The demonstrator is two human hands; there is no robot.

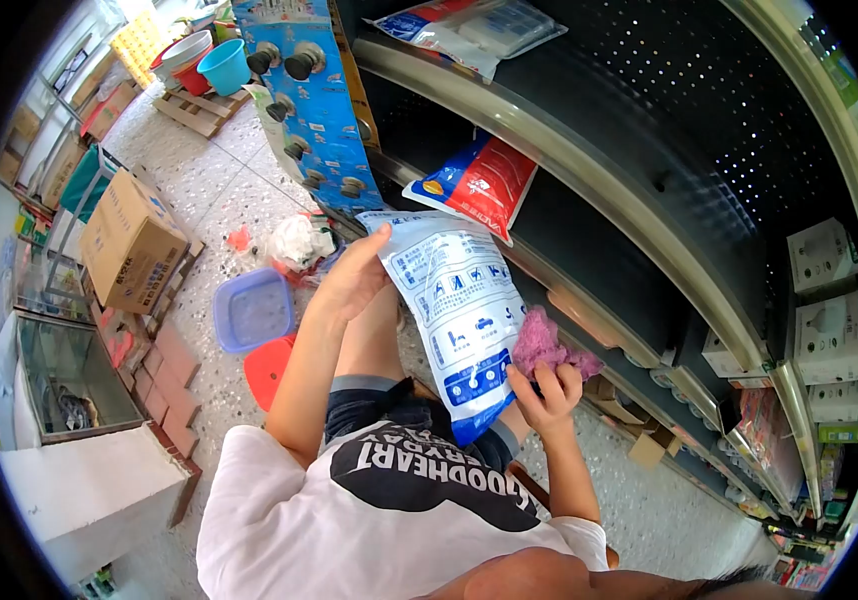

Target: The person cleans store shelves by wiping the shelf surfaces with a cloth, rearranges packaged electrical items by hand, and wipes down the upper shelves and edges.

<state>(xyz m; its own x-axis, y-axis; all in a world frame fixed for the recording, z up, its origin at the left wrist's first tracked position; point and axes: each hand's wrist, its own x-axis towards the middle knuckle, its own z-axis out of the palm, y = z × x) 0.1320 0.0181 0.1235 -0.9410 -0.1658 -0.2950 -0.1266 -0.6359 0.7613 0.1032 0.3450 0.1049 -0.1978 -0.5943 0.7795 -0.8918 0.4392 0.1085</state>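
A large white and blue plastic package [456, 310] with printed text and pictograms lies across my front, above my lap. My left hand [357, 268] holds its upper left edge, thumb on top of the plastic. At its lower right side is my right hand [547, 393], fingers bent round a pink mesh cloth [539, 343] that touches the package. Just beyond the package's top end, a red and blue packet [484, 185] rests on a dark shelf [589, 235]. Another clear, red and blue packet [479, 30] lies on the shelf higher up.
On the floor at the left are a purple basin [254, 310], a red lid-like item [271, 372], a white plastic bag [299, 243] and a cardboard box [133, 243]. A blue display panel [311, 100] stands beside the shelves. White boxes [834, 335] fill shelves at the right.
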